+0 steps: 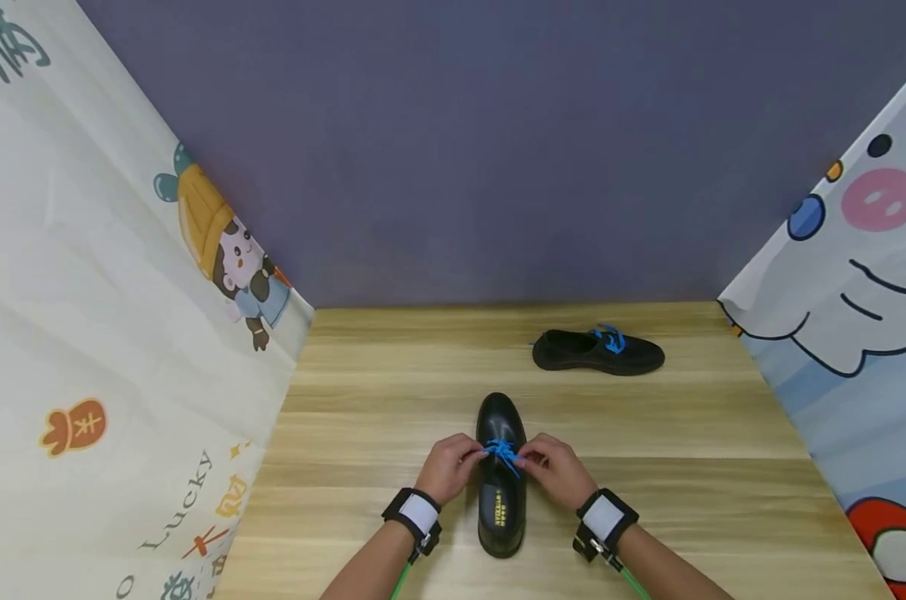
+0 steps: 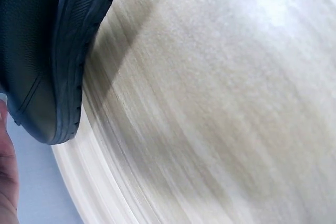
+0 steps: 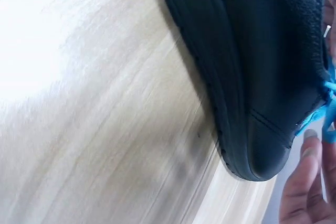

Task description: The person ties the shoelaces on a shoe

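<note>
A black leather shoe (image 1: 501, 521) stands upright on the wooden surface, toe pointing away from me. Across its opening lies a bright blue shoelace (image 1: 503, 452), looped at the middle. On the left side, my left hand (image 1: 447, 468) pinches one part of the lace between thumb and finger. Opposite it, my right hand (image 1: 556, 471) pinches the lace on the right. The right wrist view shows the blue lace (image 3: 329, 114) at the fingertips beside the shoe (image 3: 262, 77). Only an edge of the left hand (image 2: 7, 171) appears in the left wrist view, near the shoe (image 2: 31, 51).
A second black shoe (image 1: 565, 350) with a blue lace lies farther back on the right, its toe to the right. A dark grey-blue wall (image 1: 453, 167) rises behind the wooden surface (image 1: 362, 375). Printed white sheets hang at the left (image 1: 122, 333) and right (image 1: 813, 300).
</note>
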`<state>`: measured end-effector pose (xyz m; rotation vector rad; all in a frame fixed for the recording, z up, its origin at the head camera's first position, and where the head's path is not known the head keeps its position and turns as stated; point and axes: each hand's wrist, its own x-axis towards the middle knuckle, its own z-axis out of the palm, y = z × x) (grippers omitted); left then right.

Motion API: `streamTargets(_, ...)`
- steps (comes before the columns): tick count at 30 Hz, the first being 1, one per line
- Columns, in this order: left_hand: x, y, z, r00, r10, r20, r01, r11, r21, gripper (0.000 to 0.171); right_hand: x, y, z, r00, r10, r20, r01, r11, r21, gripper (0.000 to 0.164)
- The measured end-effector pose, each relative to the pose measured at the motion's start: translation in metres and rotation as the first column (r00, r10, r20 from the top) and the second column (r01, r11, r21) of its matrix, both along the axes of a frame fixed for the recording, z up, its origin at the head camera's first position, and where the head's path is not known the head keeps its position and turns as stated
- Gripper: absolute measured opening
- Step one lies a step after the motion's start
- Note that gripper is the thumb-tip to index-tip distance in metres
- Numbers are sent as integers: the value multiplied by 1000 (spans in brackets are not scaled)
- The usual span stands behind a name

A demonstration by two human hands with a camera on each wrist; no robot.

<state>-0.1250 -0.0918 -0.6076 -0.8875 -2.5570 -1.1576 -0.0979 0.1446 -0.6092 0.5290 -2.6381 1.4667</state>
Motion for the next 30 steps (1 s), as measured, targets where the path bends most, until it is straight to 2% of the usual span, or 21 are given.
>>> streamTargets(5,0,-4,-1,1000,-2,12,3,1000,-11,7,2,-3,3,999,-33,24,33,999,-3,6)
streamTargets(10,-4,-4,-1,1000,-4,20,5,1000,-25,7,1,-2,1,999,-52,4,52,998,23,7)
streamTargets(15,-4,-5,1,1000,10,27,-11,1000,28,2,1,-1,-1,998,-59,-3,59,998,22,11)
streamTargets(20,-4,-6,-1,1000,20,-19,-19,998,52,6,3,-1,1,998,-67,-21,68,997,21,12)
streamTargets(25,-3,-7,-2,1000,31,-5,-31,1000,3,3,5,-1,2,997,-70,-35,71,997,38,11)
streamTargets(28,-1,-6,1,1000,29,4,-28,997,-74,4,6,-1,1,998,-62,-32,64,996,58,8)
streamTargets(30,0,-7,2,1000,18,-16,-20,991,-135,4,7,0,1,998,-58,-33,60,996,67,7)
